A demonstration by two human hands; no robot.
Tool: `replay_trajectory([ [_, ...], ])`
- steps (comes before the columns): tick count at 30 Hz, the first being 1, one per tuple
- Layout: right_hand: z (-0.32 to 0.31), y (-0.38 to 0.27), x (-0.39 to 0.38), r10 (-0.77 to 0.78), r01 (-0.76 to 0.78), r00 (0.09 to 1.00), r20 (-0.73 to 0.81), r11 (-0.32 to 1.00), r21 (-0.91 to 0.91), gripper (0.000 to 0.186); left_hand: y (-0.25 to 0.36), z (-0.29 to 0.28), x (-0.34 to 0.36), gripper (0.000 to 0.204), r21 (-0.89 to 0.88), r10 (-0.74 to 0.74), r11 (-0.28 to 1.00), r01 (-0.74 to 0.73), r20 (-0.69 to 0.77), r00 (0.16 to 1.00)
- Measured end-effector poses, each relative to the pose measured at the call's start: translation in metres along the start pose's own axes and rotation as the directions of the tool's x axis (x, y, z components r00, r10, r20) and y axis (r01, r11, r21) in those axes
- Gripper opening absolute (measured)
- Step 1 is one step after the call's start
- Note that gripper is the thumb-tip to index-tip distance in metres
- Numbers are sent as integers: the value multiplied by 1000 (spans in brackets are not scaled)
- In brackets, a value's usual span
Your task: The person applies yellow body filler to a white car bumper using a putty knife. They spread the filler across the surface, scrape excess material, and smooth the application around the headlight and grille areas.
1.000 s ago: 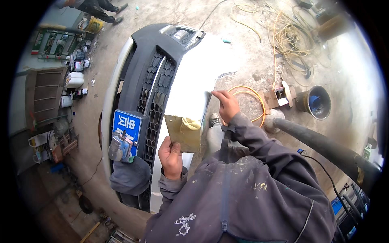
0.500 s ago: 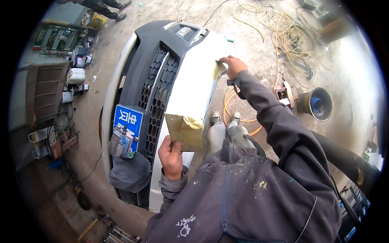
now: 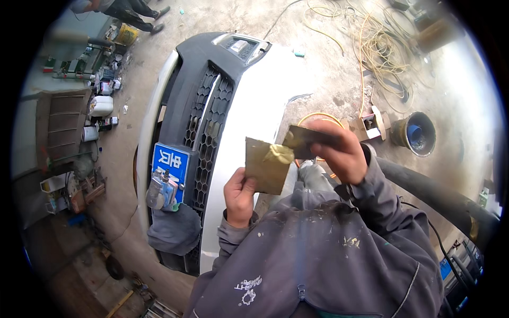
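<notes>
While your left grip (image 3: 240, 202) pinches the lower left corner of a square olive-yellow board (image 3: 266, 179), thumb on top, you hold that board near the centre of the frame, face up. A dollop of pale yellow paste (image 3: 280, 154) sits at its upper right edge. Your right grip (image 3: 344, 156), right of centre, is pinching a dark flat blade (image 3: 305, 143); fingers slightly blurred. Blade's left end meets the paste in this view; true contact hard to tell.

Left of your hands: a car bumper (image 3: 254, 106), white along its right side, black through the middle, running from upper centre down to lower left of centre. Honeycomb grille (image 3: 213, 130) along the black part; lamp (image 3: 241, 46) at the top end. Lower left of centre: blue plate (image 3: 168, 158), small clear bottle (image 3: 155, 196) over its lower part, grey cloth (image 3: 174, 233) below.

Right side of the frame: orange hose (image 3: 321, 114) looped behind your right grip, open cardboard box (image 3: 356, 127), bucket (image 3: 398, 139) with something blue inside, thick dark pipe (image 3: 424, 180) slanting toward lower right. Upper right: tangle of pale hose (image 3: 382, 50). Upper left: another person's legs (image 3: 132, 10), yellow bucket (image 3: 127, 35) just beside; white jug (image 3: 101, 106) farther down.
</notes>
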State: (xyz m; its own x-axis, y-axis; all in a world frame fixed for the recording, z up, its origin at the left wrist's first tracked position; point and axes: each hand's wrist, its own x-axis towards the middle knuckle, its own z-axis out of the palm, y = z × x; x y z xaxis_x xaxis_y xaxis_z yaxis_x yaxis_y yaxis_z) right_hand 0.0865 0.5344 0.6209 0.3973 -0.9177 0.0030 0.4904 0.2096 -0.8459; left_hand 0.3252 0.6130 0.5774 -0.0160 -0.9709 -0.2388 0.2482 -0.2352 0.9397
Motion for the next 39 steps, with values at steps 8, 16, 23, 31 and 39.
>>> replay_trajectory([
  [8,-20,44,-32,-221,157,975,2,686,-710,46,14,19,10,19,4,22,1000,-22,27,999],
  [16,10,56,-29,-670,310,742,-18,366,-877,45,25,69,-2,18,795,286,593,-127,-61,956],
  [23,-9,86,-45,-514,390,854,76,538,-747,56,23,66,-5,20,890,350,438,-127,-39,936],
  [31,-105,184,-30,155,44,880,-448,914,402,42,15,-38,46,36,334,166,933,-132,-75,983],
  [39,-171,286,9,21,372,738,-675,822,432,43,-26,-126,94,37,126,72,988,-89,128,989],
])
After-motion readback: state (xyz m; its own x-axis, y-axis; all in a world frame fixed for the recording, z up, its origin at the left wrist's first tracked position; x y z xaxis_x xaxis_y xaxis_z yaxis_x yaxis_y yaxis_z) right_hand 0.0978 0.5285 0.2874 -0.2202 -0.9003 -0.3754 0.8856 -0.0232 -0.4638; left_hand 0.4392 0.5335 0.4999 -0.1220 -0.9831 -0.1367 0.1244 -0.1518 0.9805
